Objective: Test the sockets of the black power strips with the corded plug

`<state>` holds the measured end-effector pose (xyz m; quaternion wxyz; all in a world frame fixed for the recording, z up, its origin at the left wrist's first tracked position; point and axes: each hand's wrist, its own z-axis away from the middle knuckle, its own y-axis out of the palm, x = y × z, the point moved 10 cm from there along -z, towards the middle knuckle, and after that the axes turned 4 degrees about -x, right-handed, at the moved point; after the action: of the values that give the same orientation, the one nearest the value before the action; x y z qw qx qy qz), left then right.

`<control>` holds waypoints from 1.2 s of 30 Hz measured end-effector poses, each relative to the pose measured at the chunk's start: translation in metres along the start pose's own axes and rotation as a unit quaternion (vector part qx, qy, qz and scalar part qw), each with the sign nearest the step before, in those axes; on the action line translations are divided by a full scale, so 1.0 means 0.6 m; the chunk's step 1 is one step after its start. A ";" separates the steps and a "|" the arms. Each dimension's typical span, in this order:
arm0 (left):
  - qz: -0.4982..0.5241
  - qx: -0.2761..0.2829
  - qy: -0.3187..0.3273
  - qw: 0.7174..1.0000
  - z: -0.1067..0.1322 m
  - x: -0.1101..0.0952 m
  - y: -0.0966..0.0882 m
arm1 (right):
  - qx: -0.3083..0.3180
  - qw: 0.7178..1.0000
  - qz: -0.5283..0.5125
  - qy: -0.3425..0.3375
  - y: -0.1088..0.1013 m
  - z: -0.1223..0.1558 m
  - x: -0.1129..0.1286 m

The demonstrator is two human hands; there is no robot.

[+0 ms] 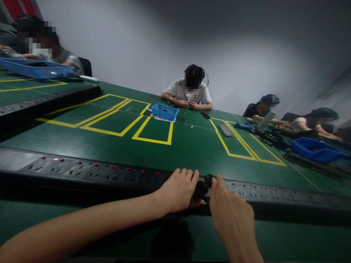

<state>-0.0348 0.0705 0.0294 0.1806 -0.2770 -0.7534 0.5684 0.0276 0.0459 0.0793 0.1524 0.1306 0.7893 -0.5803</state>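
Observation:
My left hand [179,190] curls its fingers over a small black object [202,187] that sits at the long black power strip [109,173] running across the green table. My right hand [231,215] meets it from the right, thumb and fingers pinched on the rounded black end [209,179] of the same object. Most of the object is hidden between the two hands, so its shape is unclear.
The green table [192,149] carries yellow marked rectangles [152,129]. A blue bin [165,111] sits before a person opposite; other blue bins lie far left [33,68] and right [318,149]. A second power strip [46,102] runs at the left. Other people sit around the table.

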 end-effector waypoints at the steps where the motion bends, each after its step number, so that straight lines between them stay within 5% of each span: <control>1: 0.000 0.000 0.001 1.000 0.000 0.000 -0.001 | 0.002 1.000 0.000 0.001 -0.001 0.000 0.001; 36: -0.014 -0.005 0.016 1.000 0.004 -0.004 -0.007 | 0.052 0.998 -0.030 -0.025 0.003 0.005 0.027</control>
<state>-0.0352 0.0664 0.0329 0.1988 -0.2763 -0.7574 0.5573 0.0141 0.0440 0.0704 0.1477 0.1003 0.7577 -0.6277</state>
